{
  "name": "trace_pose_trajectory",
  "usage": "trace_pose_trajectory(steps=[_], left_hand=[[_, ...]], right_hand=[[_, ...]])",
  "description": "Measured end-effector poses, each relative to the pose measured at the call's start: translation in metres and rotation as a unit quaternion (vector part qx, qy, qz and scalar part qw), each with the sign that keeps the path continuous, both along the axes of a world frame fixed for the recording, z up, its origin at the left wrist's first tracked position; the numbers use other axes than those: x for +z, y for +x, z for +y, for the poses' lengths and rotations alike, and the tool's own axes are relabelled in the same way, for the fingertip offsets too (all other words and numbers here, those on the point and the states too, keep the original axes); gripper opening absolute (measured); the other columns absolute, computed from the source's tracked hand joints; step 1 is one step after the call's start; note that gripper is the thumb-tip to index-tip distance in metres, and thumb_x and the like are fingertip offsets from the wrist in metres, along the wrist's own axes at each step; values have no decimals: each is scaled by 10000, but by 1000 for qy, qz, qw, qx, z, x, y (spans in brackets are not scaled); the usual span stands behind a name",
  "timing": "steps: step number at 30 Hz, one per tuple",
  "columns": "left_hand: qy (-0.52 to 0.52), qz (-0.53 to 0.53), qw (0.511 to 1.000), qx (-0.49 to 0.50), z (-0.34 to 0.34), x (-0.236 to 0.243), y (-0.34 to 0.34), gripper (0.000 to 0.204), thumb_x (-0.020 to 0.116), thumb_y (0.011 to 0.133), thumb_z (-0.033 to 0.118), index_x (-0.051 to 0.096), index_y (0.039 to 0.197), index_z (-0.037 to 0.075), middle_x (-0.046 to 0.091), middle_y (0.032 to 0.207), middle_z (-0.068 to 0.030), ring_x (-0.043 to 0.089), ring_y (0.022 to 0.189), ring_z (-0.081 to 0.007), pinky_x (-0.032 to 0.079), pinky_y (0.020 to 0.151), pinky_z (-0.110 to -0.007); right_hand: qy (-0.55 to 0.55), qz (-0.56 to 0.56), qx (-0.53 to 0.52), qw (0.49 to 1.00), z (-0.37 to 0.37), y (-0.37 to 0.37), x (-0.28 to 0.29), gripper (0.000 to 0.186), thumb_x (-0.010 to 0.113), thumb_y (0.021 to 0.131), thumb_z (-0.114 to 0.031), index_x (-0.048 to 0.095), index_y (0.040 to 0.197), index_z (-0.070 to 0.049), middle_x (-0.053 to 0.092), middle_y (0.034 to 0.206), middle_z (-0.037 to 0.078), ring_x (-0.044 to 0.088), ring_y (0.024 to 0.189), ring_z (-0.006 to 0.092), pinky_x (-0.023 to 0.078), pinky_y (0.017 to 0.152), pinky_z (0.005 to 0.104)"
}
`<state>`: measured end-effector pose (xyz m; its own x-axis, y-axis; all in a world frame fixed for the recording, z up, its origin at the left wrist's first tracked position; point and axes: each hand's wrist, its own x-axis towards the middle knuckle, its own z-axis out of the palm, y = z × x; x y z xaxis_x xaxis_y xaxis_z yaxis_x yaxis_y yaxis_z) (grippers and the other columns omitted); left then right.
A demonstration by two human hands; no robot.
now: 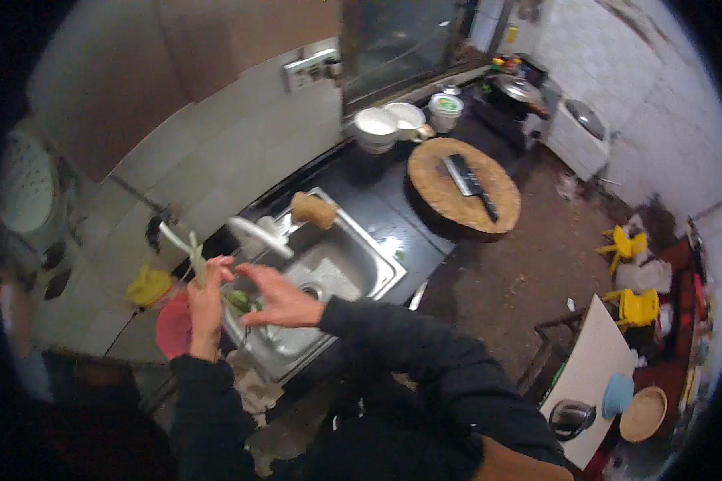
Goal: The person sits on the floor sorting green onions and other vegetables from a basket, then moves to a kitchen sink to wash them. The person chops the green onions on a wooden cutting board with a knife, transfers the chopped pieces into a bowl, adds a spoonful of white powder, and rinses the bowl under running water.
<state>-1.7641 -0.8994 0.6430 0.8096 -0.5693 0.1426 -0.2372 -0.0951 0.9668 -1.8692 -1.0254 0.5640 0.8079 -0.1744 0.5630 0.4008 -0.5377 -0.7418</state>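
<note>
Over the left end of the steel sink [353, 272], my left hand [205, 305] is closed round pale green stalks [196, 250], which look like spring onions or leeks. My right hand [285, 301] is just right of them, fingers apart and curved, beside hanging green leaves [239, 301]; whether its fingertips touch them is unclear. A brown sponge-like thing [313, 210] lies on the sink's back rim, beside a white object [257, 234] that I cannot make out clearly. A pink basin [172, 325] is left of the sink, partly hidden by my left hand.
A round wooden board [449, 208] with a cleaver [465, 178] lies on the black counter, near stacked bowls [375, 128] and a pot [515, 92]. Yellow stools [635, 309] stand right, near a pale tabletop [586, 361] with a kettle [571, 417], blue bowl [616, 393] and round tray [643, 413].
</note>
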Motion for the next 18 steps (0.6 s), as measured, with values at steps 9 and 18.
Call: trace_pose_trajectory(steps=[9,18], left_hand=[[-55,-14,992,-113,18,-29,-2,638,586,920,504,493,1306,4,552,1273,-104,503,1185,-211,370,1026,-362],[67,40,990,-119,16,-91,-55,475,815,723,115,607,1136,8,672,995,-45,617,889,-134,480,806,-289]], right_hand=[[215,123,127,961,22,20,-3,292,555,911,-170,555,1178,-50,617,899,114,596,785,214,498,736,348],[393,120,117,904,-14,-16,53,414,440,1020,-405,594,869,-51,623,819,20,581,754,103,493,697,288]])
